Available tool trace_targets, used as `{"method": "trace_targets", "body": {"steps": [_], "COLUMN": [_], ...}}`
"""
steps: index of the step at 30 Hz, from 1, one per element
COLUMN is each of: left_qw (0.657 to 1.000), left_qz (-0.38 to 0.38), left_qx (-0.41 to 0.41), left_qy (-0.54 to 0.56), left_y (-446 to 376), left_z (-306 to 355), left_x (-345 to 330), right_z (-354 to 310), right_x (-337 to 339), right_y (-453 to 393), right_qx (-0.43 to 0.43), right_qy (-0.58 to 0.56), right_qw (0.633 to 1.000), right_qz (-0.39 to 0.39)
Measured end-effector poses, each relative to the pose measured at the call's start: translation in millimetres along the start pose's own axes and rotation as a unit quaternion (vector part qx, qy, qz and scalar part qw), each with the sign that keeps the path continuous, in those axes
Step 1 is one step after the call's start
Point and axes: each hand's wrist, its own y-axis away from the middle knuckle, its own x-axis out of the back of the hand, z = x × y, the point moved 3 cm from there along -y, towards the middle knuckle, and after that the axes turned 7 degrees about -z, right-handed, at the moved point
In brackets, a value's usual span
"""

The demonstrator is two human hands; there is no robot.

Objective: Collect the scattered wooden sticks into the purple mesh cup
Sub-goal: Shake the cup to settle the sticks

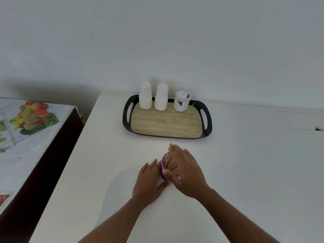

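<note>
The purple mesh cup (163, 165) is tipped on its side on the white table, mouth towards the right. A bundle of wooden sticks (171, 163) pokes out of its mouth. My left hand (149, 179) holds the cup from the left, fingers along its wall and thumb under its near side. My right hand (185, 171) lies over the sticks from the right. Its fingers reach past the cup's far rim and its thumb presses the near side of the bundle. No loose sticks show on the table.
A black-rimmed tray (126, 116) with a wood-look floor stands behind the cup. It carries two stacks of white paper cups (145, 96) and a white jar (181, 101). To the left stands a lower table with a fruit-print cloth (26, 123). A wall rises behind.
</note>
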Motion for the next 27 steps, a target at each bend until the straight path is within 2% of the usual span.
{"method": "trace_targets", "body": {"steps": [2, 4, 6, 7, 9, 13, 16, 20, 23, 27], "left_qw": [1.000, 1.000, 1.000, 1.000, 1.000, 0.999, 0.996, 0.990, 0.986, 0.987], "left_qz": [0.000, -0.001, -0.001, -0.002, -0.007, -0.039, -0.058, -0.069, -0.044, -0.046], "left_qx": [0.001, 0.003, 0.004, 0.004, 0.005, 0.014, 0.015, 0.022, 0.042, 0.046], "left_qy": [-0.002, -0.006, -0.010, -0.013, -0.021, -0.035, -0.069, -0.122, -0.155, -0.148], "left_y": [-1, -1, -1, -1, -1, -1, 1, 15, 26, 26], "left_z": [0, 0, -2, -2, -3, -2, -1, -26, -49, -52], "left_x": [0, -1, -1, -2, -3, -3, -5, 11, 27, 30], "right_z": [9, 19, 23, 23, 26, 25, 30, 26, 17, 8], "right_x": [9, 6, -11, -21, -34, -21, -5, -11, -14, -20], "right_y": [-2, 2, 8, 11, 15, 10, 21, 32, 28, 19], "right_qx": [-0.051, -0.124, -0.156, -0.158, -0.155, -0.143, -0.173, -0.159, -0.186, -0.180], "right_qy": [-0.061, -0.185, -0.315, -0.346, -0.349, -0.311, -0.296, -0.288, -0.307, -0.306], "right_qw": [0.994, 0.970, 0.935, 0.925, 0.924, 0.935, 0.927, 0.940, 0.926, 0.930], "right_qz": [0.070, 0.097, 0.050, 0.022, 0.018, 0.090, 0.149, 0.091, 0.120, 0.095]}}
